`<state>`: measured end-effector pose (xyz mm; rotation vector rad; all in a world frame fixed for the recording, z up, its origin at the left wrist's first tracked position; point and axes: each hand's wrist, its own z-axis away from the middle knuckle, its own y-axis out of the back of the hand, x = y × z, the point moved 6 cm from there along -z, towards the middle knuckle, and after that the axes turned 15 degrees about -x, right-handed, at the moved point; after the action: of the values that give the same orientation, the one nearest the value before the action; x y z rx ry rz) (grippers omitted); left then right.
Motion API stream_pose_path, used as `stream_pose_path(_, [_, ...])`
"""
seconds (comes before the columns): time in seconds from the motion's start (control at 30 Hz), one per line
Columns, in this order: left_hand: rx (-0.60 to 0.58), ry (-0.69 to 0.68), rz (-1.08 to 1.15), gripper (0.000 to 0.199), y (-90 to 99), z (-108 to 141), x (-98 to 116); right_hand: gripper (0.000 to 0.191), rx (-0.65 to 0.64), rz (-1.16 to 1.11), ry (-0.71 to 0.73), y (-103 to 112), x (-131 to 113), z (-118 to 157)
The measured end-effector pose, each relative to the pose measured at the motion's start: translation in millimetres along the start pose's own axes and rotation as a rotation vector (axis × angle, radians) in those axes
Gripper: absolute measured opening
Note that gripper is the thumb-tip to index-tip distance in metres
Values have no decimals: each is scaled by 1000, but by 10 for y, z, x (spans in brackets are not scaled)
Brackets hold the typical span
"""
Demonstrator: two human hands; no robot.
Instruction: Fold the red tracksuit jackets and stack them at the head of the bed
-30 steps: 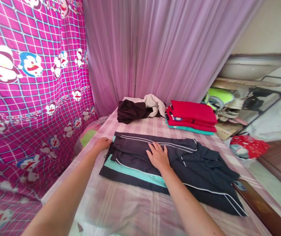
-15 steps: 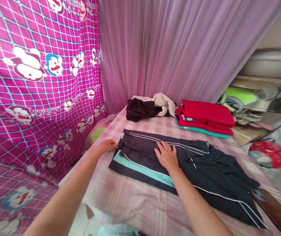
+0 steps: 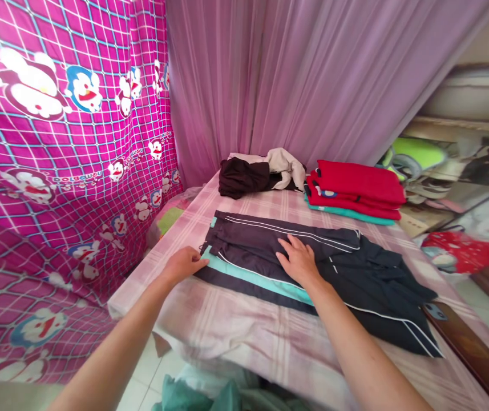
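A dark navy garment (image 3: 265, 242) with white piping and a teal band lies spread lengthwise across the bed; whether it is a jacket or trousers I cannot tell. My left hand (image 3: 183, 265) is at its left end, thumb and fingers closed on the edge by the teal band. Flat on the middle of the cloth rests my right hand (image 3: 299, 261), fingers spread. The garment's right part is bunched in loose folds, near a brown-cased phone (image 3: 467, 348).
Folded red clothes (image 3: 359, 182) are stacked over a teal piece (image 3: 351, 214) at the back right. Left of them lies a crumpled dark brown cloth (image 3: 244, 177) with a pale cloth (image 3: 287, 166). Curtains hang behind and left. Teal fabric (image 3: 210, 394) is below the bed's front edge.
My left hand has shifted toward the front along the garment's left end, onto the teal band. My right hand stays flat on the cloth. The view has tilted slightly.
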<state>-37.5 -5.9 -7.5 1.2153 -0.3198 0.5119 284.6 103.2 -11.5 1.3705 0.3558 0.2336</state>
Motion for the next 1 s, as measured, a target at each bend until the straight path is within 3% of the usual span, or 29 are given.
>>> stream_pose_path(0.23, [-61,3,-137,32,-40,74,4,46,1,17,-4,-109,26,137])
stream_pose_path(0.33, [-104,72,-227,21,62,103,-21,46,18,37,-4,-122,8,162])
stream_pose_path(0.37, [-96,93,-248,26,132,110,-17,46,21,40,-11,-122,4,168])
stream_pose_path(0.47, [78,127,-310,51,400,94,137,48,31,41,-24,-105,-21,183])
stream_pose_path(0.53, [224,73,-349,53,473,16,421,50,28,43,-19,-88,-58,190])
stream_pose_path(0.6, [242,-95,-373,46,334,-152,829,51,9,41,-23,-75,-102,196])
stream_pose_path(0.67, [198,-231,-381,43,71,-362,1193,51,-18,28,-40,-69,-146,209])
stream_pose_path(0.73, [224,-224,-408,47,-166,-550,1380,52,-31,13,-50,-70,-193,241])
stream_pose_path(0.87, [187,-151,-446,61,-500,-765,1338,53,-58,-17,-21,-120,-272,335])
stream_pose_path(1.0, [180,-151,-478,65,-523,-781,1228,54,-82,-54,6,-122,-269,397])
